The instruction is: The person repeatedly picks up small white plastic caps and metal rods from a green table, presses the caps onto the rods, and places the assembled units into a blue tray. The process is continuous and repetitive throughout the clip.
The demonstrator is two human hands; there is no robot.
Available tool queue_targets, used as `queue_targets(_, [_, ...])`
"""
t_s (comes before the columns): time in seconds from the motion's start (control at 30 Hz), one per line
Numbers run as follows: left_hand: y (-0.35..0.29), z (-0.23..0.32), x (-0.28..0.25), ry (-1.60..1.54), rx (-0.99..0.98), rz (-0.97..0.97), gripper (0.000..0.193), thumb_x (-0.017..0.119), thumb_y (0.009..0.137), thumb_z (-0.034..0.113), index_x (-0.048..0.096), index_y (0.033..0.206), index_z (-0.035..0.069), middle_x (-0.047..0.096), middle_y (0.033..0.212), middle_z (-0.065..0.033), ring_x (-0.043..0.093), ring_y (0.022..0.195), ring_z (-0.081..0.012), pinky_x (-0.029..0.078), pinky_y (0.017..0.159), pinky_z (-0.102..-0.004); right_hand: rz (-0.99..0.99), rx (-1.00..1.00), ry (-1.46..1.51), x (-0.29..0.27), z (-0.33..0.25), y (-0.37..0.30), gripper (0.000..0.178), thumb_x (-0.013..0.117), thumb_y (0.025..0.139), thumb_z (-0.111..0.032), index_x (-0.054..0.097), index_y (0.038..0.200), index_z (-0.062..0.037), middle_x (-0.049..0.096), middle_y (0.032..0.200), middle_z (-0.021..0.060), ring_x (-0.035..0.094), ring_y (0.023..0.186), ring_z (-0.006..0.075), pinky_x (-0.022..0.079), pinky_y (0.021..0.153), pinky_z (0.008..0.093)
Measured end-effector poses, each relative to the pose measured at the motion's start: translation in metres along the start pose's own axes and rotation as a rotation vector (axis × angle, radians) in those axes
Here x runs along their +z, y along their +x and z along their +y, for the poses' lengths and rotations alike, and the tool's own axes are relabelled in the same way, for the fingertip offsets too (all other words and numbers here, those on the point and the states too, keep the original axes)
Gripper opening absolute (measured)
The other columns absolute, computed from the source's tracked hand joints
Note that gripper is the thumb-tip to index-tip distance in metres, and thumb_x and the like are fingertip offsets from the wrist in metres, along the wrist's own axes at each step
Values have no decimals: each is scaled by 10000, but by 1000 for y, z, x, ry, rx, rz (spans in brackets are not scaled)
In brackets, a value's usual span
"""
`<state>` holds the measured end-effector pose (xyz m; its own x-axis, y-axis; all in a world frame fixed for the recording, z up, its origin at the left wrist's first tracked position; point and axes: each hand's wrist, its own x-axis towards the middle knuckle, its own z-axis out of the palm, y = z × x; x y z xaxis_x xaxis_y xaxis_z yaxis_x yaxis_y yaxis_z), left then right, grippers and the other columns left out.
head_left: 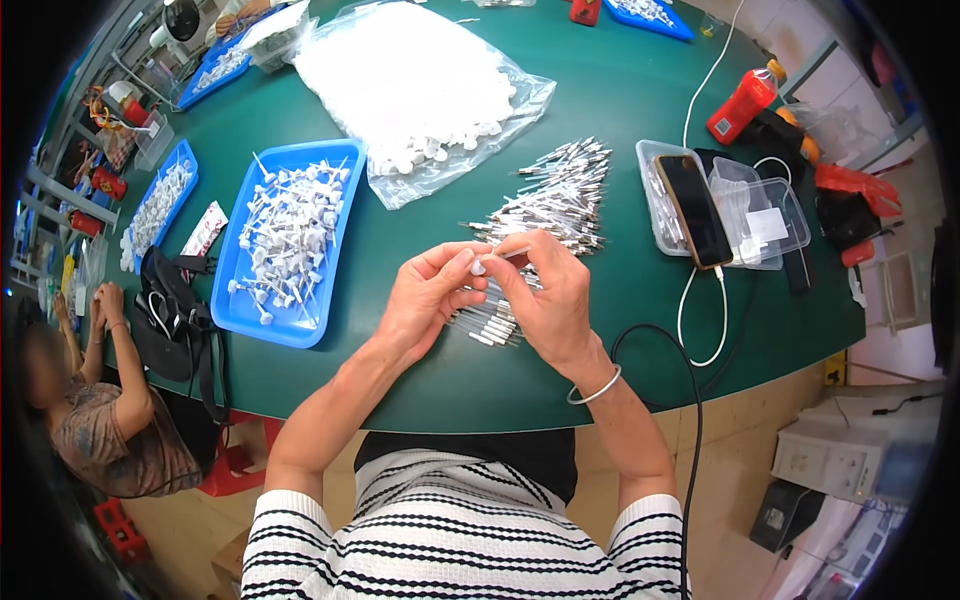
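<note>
My left hand (pixel 430 295) pinches a small white cap (pixel 478 267) between thumb and fingers. My right hand (pixel 548 295) holds a thin metal pin (pixel 512 253) whose tip meets the cap. Both hands hover over the green table (pixel 600 90), just above a loose pile of metal pins (pixel 555 205) that spreads toward the far right. A blue tray (pixel 285 240) full of finished white-capped pins lies left of my left hand. A clear bag of white caps (pixel 415 80) rests farther back.
A phone (pixel 693 210) lies on clear plastic boxes (pixel 760 215) at the right, with a white cable (pixel 700 320) looping near the edge. A black bag (pixel 175 315) hangs at the left edge. Another person sits at the left. More blue trays (pixel 160 205) stand beyond.
</note>
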<state>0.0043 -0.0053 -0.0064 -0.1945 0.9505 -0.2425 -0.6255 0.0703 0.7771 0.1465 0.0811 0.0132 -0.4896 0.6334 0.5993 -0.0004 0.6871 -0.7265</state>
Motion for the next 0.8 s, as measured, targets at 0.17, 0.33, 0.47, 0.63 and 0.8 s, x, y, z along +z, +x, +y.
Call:
queue_targets(0.17, [2,-2,-4,3,-17,-12,268,568,979,189,631,1131,-23,666,937,-44,639,789,-77,584,729,-224,-25,-33,-8,-1,1,1,139,716,816,-77,593,870,-40,615,754,88,611,663,240,470,570,350])
queue_targets(0.33, [2,-2,-5,-27,-60,-26,273,556,987,202,630,1132,-17,663,925,-39,637,785,-72,576,735,-217,-33,21,31,-3,1,2,138,712,829,-94,593,860,-33,619,737,90,614,643,235,481,567,342])
queue_targets(0.47, [2,-1,-5,-44,-74,-42,271,554,988,203,627,1129,-17,659,920,-41,634,783,-71,573,730,-219,-18,78,82,-3,0,2,151,712,840,-113,590,854,-25,623,732,95,626,627,223,494,561,327])
queue_targets(0.63, [2,-1,-4,-73,-87,-37,271,558,986,204,623,1128,-18,660,923,-47,634,782,-74,572,728,-218,0,79,72,-3,-1,2,160,716,840,-125,590,855,-27,620,720,93,629,628,217,494,562,321])
queue_targets(0.8, [2,-1,-5,-68,-85,-41,270,561,985,204,623,1128,-16,664,932,-53,638,785,-78,574,732,-220,3,53,45,-2,0,1,152,717,838,-127,596,859,-38,615,715,85,605,618,216,474,551,331])
